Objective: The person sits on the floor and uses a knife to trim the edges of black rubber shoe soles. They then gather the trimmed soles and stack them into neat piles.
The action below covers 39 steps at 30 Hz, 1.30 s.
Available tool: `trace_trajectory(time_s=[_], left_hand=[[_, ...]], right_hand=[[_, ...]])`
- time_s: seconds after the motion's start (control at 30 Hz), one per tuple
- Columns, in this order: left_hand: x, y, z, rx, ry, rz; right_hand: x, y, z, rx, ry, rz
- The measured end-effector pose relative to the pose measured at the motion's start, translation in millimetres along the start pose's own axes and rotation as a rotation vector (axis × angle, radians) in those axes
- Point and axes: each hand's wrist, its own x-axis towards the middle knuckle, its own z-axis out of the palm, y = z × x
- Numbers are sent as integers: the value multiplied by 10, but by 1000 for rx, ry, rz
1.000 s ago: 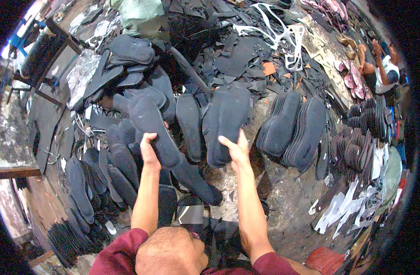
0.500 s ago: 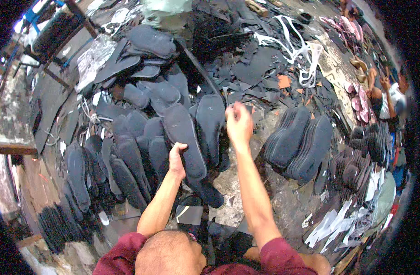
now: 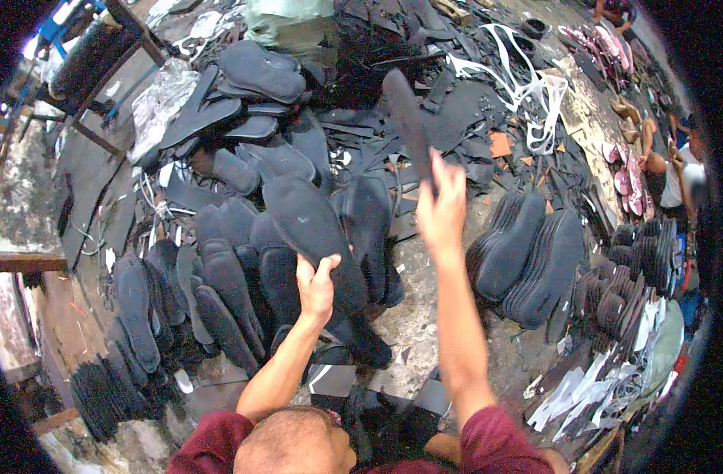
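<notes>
My left hand (image 3: pixel 317 286) is closed around the lower part of a black shoe sole (image 3: pixel 307 220), thumb on its upper face. The sole tilts with its broad end away from me. In my right hand (image 3: pixel 442 204) is a long, narrow dark piece (image 3: pixel 409 118), raised and pointing away; it is blurred, and I cannot tell its kind. Between the hands another black sole (image 3: pixel 368 207) leans upright. To the left of my left hand, many more soles (image 3: pixel 229 276) stand close together. Neither hand touches the two stacks of soles (image 3: pixel 507 249) on the right.
Black offcuts (image 3: pixel 448 110) litter the floor ahead, with white cut-out sheeting (image 3: pixel 527 87) among them. White strips (image 3: pixel 590 395) lie at the lower right. More soles are piled (image 3: pixel 259 75) at the far left. Another person (image 3: pixel 681 174) sits at the right edge near pink footwear pieces (image 3: pixel 630 182).
My right hand has moved right and a little forward, and the long dark piece has swung to the right with it. The sole in my left hand has tilted leftward at its far end.
</notes>
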Motion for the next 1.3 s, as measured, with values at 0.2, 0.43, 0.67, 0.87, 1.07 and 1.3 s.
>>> trace_trajectory(time_s=[0.2,0.43,0.67,0.87,1.07,1.3], left_hand=[[57,-79,396,-10,-175,-217],[1263,-44,799,-223,-253,29],[3712,948,724,745,791,115],[4094,905,656,1069,615,-166],[3369,627,55,1082,354,204],[1613,383,98,18,122,124]], right_hand=[[-1185,-700,-494,-106,-220,-22],[-736,-591,-595,730,23,494],[-755,-495,-740,652,192,555],[-894,-129,-646,19,-47,635],[73,-227,139,-190,-6,45],[1730,-428,2103,62,-263,-248]])
